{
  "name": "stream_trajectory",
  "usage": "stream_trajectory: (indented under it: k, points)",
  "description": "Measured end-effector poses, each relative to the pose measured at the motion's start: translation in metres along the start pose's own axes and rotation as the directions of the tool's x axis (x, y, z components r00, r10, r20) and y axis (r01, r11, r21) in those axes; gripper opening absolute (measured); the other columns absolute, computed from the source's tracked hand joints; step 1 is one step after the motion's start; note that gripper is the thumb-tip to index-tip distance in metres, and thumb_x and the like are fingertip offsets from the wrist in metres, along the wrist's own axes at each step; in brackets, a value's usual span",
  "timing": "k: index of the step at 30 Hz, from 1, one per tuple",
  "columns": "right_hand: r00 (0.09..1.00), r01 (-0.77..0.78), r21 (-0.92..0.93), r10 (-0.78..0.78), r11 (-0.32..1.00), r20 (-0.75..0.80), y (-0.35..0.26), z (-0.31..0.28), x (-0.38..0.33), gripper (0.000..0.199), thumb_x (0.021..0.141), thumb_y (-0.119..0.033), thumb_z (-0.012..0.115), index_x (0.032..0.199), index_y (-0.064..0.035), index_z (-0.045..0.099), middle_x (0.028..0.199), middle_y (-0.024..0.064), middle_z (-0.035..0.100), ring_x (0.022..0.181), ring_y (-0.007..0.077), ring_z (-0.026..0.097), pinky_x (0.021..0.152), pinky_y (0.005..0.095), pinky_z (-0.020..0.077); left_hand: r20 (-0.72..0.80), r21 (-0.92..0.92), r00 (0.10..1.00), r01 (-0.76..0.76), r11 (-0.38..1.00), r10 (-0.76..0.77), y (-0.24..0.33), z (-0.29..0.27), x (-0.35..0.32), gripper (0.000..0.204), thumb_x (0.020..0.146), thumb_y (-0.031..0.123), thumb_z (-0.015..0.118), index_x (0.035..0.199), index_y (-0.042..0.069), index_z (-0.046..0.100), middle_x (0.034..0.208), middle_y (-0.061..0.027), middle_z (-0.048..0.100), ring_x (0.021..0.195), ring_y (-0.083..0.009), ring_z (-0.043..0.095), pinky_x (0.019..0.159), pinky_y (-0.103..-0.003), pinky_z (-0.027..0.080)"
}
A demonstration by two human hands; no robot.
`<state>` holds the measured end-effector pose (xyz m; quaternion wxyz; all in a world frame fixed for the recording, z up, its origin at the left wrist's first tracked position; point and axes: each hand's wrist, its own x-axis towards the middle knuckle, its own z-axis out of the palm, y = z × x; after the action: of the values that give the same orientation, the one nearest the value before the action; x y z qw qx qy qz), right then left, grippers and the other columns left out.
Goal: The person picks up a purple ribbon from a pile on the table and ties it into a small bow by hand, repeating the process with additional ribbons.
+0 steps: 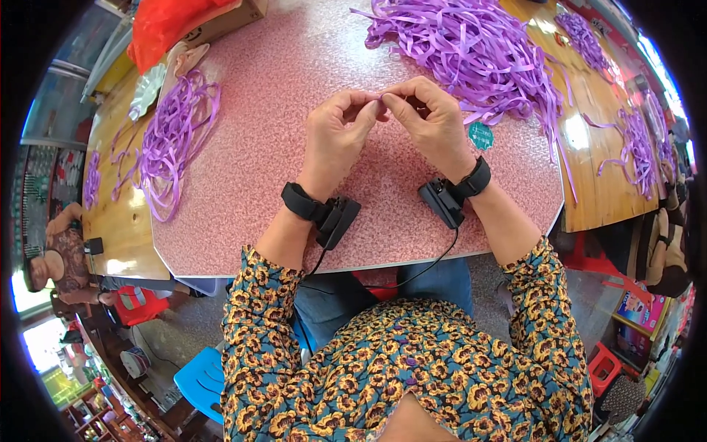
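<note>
Both my hands meet over the pink speckled tabletop (pixel 250 162), with thumbs and fingers pinched together. My left hand (pixel 331 136) and my right hand (pixel 434 121) touch at the fingertips. Between them shows only a tiny purple piece (pixel 381 100). It looks like the ribbon nearby, but the fingers hide most of it. A large heap of purple ribbons (pixel 471 55) lies just beyond my right hand. Farther to the left, a smaller bunch of purple ribbons (pixel 169 144) hangs over the table's side.
A round teal tag (pixel 481 135) lies beside my right wrist. At the far left are a red plastic bag (pixel 173 26) and a cardboard box (pixel 228 22). Wooden tables (pixel 604 184) with more ribbons flank mine, and people sit at both sides. A blue stool (pixel 202 383) stands lower left.
</note>
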<state>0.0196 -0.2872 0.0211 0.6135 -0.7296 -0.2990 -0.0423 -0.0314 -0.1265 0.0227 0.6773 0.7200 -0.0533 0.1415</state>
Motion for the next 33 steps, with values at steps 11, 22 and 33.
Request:
stream_trajectory:
  k: [11, 22, 33]
  points:
    - [0.878, -0.469, 0.511, 0.442, 0.72, 0.183, -0.009, -0.006, 0.002, 0.017, 0.095, -0.022, 0.065, 0.101, -0.0057, 0.065, 0.068, -0.0071, 0.051, 0.052, 0.0003, 0.037, 0.046, 0.0178, 0.0291, 0.076, -0.118, 0.993, 0.101, 0.988, -0.092, -0.002, -0.006, 0.003, 0.018, 0.096, 0.01, 0.061, 0.108, -0.003, 0.06, 0.098, -0.01, 0.068, 0.087, -0.0163, 0.067, 0.08, -0.027, 0.055]
    - [0.897, -0.44, 0.483, 0.398, 0.757, 0.194, -0.004, -0.007, 0.002, 0.017, 0.095, -0.022, 0.065, 0.101, -0.0069, 0.064, 0.072, -0.0082, 0.051, 0.055, -0.0002, 0.038, 0.047, 0.017, 0.0287, 0.141, -0.312, 0.969, 0.24, 0.919, -0.205, 0.003, -0.007, 0.004, 0.018, 0.095, 0.013, 0.063, 0.109, 0.001, 0.059, 0.099, -0.0081, 0.066, 0.088, -0.0152, 0.066, 0.081, -0.029, 0.055]
    - [0.854, -0.499, 0.634, 0.462, 0.592, 0.241, -0.006, -0.011, 0.006, 0.013, 0.093, -0.018, 0.067, 0.102, -0.0083, 0.063, 0.072, -0.0077, 0.052, 0.052, 0.0, 0.036, 0.046, 0.0169, 0.0288, 0.227, -0.488, 0.935, 0.351, 0.799, -0.273, -0.003, -0.018, 0.006, 0.013, 0.094, 0.008, 0.063, 0.106, 0.004, 0.06, 0.098, -0.0065, 0.066, 0.086, -0.0162, 0.065, 0.082, -0.03, 0.053]
